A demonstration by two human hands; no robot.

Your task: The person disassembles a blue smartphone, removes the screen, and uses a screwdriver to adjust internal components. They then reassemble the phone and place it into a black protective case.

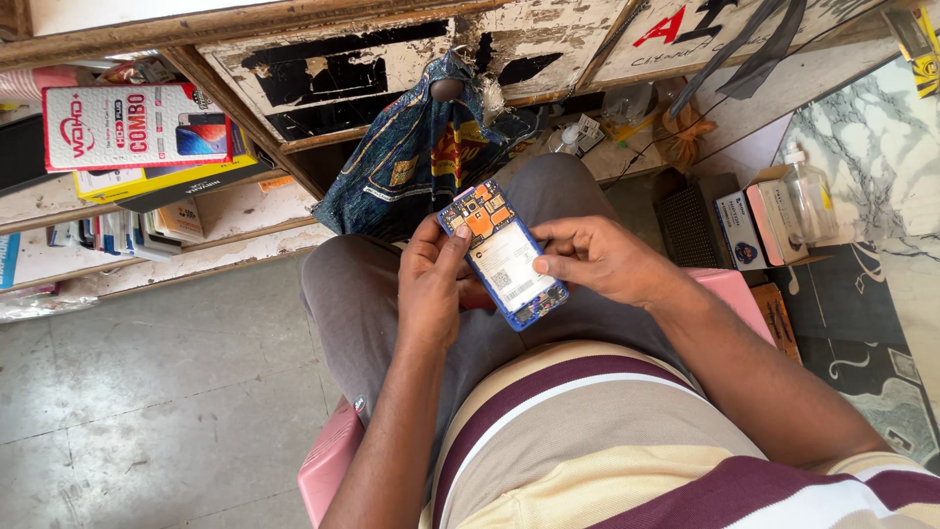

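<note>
A person sits on a pink stool [328,465], seen from above, with both hands raised over grey-trousered knees. Between them is an opened phone [502,253] with a blue frame, its back cover off: orange circuit parts show at its 12 o'clock end and a pale battery with a printed label fills the middle. The phone lies tilted, its top toward 11 o'clock.

The left hand [431,284] grasps the phone along its 9 o'clock edge, thumb laid across the upper corner of the frame and fingers curled underneath. The right hand [597,260] grips the 3 o'clock edge, thumb tip pressed on the battery label, the other fingers folded behind the frame. Both hands are closed on the phone; neither is loose.

At 12 o'clock from the phone, a crumpled blue patterned cloth [416,162] hangs from a peg on a worn wooden shelf front [333,78] with peeling black and white paint. At 10 o'clock a red and white box [132,125] lies on top of a yellow one on a shelf, with more stacked packets below it. At 3 o'clock, small cartons [759,225] and a clear pump bottle [811,201] stand by a marbled surface [871,147]. The floor [147,392] at 8 o'clock is grey tile
</note>
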